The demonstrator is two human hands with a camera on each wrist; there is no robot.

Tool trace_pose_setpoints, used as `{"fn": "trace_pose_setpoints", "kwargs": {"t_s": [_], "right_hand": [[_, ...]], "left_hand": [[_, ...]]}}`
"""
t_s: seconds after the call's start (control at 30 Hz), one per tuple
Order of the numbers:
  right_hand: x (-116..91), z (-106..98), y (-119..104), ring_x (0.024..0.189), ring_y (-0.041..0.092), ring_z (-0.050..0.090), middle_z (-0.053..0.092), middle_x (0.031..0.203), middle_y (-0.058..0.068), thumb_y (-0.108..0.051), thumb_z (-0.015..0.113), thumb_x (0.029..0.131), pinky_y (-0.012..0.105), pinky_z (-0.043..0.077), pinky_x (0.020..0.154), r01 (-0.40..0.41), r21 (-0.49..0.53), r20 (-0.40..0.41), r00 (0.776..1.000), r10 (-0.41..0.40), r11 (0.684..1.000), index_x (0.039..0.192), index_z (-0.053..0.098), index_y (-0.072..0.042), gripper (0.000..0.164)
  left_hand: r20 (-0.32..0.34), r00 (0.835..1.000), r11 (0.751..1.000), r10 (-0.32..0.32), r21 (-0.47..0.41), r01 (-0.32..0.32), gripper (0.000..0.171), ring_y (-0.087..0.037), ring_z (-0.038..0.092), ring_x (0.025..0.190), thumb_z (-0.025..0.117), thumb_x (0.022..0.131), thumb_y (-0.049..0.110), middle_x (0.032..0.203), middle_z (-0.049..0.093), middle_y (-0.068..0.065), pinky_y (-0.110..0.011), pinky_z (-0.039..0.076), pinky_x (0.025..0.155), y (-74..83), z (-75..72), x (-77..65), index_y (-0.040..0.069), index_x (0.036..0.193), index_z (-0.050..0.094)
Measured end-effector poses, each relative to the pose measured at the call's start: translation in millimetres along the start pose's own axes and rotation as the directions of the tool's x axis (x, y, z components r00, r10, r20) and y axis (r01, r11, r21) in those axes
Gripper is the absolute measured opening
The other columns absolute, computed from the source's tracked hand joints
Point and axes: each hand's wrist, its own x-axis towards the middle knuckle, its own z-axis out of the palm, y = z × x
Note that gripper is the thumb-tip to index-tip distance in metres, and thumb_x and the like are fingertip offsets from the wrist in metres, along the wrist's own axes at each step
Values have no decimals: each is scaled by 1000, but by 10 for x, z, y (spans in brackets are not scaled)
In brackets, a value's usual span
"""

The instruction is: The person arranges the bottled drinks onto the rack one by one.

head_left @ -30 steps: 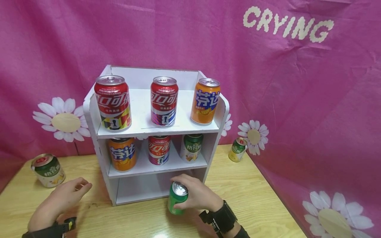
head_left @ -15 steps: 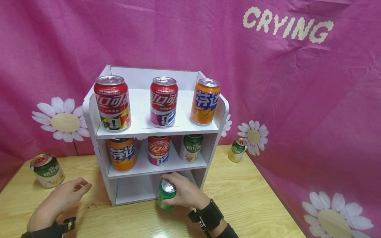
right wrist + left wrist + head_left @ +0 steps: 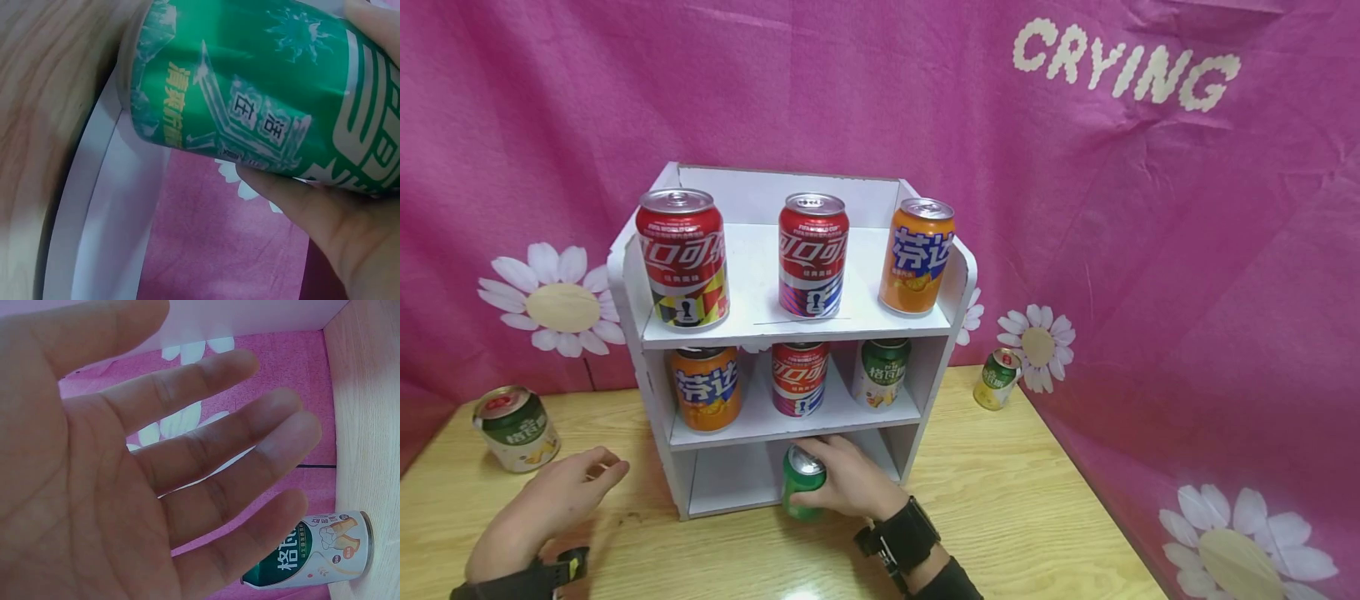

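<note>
A green lemon soda can (image 3: 799,493) is held roughly upright at the front edge of the bottom tier (image 3: 730,487) of a white three-tier shelf (image 3: 660,417), gripped between the thumb and fingers (image 3: 378,28) of a right hand (image 3: 848,482). Three cans are displayed on each tier above, Coca-Cola cans (image 3: 814,254) and Fanta cans (image 3: 917,258) among them, so the stocking of the lowest tier is judged to be the step in hand. For the next move, the base would need to be cleared over the front edge and the can guided inward, knuckles kept below the middle board, before the grip is loosened. Well apart, a left hand (image 3: 561,496) is poised near a kvass can (image 3: 523,433), its fingers (image 3: 219,494) spread, slightly bent, with nothing grasped; whether it is rested on the counter (image 3: 1015,492) cannot be told. The right hand's far fingertips are hidden behind the soda can, whose large lettering is cut off in the right wrist view. Contact beneath its base cannot be made out, and the middle tier's can tops are partly covered by the board above.
</note>
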Motion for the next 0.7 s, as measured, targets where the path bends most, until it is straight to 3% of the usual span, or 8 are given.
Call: {"fn": "trace_pose_setpoints", "kwargs": {"t_s": [0.17,0.4,0.5,0.7], "right_hand": [[79,26,-23,97,4,58,61,113,-1,-37,80,75,17,46,83,-56,95,16,998,55,994,137,46,-13,75],[147,95,-40,108,9,56,55,127,-1,-35,84,71,22,44,91,-140,163,-2,990,142,977,144,34,-22,89],[170,133,-33,108,9,55,53,126,-1,-34,85,70,23,45,91,-182,221,-7,982,188,958,143,33,-22,90],[198,243,-9,97,5,58,58,113,-6,-31,84,71,23,47,86,-260,336,-10,960,280,905,133,44,-19,75]], "left_hand": [[-5,1000,1000,5,6,-5,51,-42,58,94,41,100,43,101,62,-25,-52,47,74,-18,7,5,-4,110,58],[-18,1000,1000,7,22,-7,57,-45,56,97,39,99,49,104,61,-28,-54,46,75,-43,-6,8,-3,111,58],[-26,1000,1000,9,18,-8,56,-46,56,98,40,99,48,105,60,-29,-54,46,76,-41,-5,7,-3,110,58],[-15,1000,1000,6,12,-6,54,-46,56,97,39,100,45,105,59,-30,-54,47,75,-24,-8,8,-4,112,58]]}}
